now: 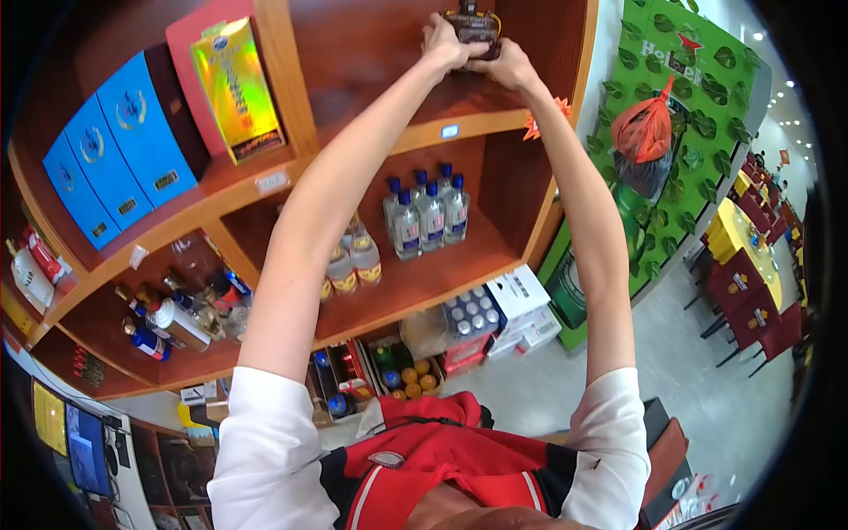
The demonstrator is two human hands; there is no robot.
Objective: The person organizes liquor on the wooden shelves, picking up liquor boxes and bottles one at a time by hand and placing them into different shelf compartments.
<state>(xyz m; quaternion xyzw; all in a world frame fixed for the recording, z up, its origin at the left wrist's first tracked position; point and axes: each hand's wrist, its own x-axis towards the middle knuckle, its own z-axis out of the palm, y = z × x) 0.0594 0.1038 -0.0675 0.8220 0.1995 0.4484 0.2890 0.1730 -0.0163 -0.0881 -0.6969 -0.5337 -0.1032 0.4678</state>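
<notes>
Both my arms stretch up to a wooden shelf compartment (371,62). Between my hands is a squat dark brown bottle (474,26) with a narrow neck and a yellow cord at its side. My left hand (449,44) grips its left side, thumb across the front. On the lower right, my right hand (510,65) has its fingers closed round the base. The bottle's top is close to the upper edge of the view. Whether its base touches the shelf cannot be made out.
Blue boxes (132,115) and a shiny gold box (231,84) stand on the left shelf. Clear bottles with blue caps (430,216) fill part of the shelf below. White cartons (517,296) sit on the floor. A green leafy panel (654,177) stands at right.
</notes>
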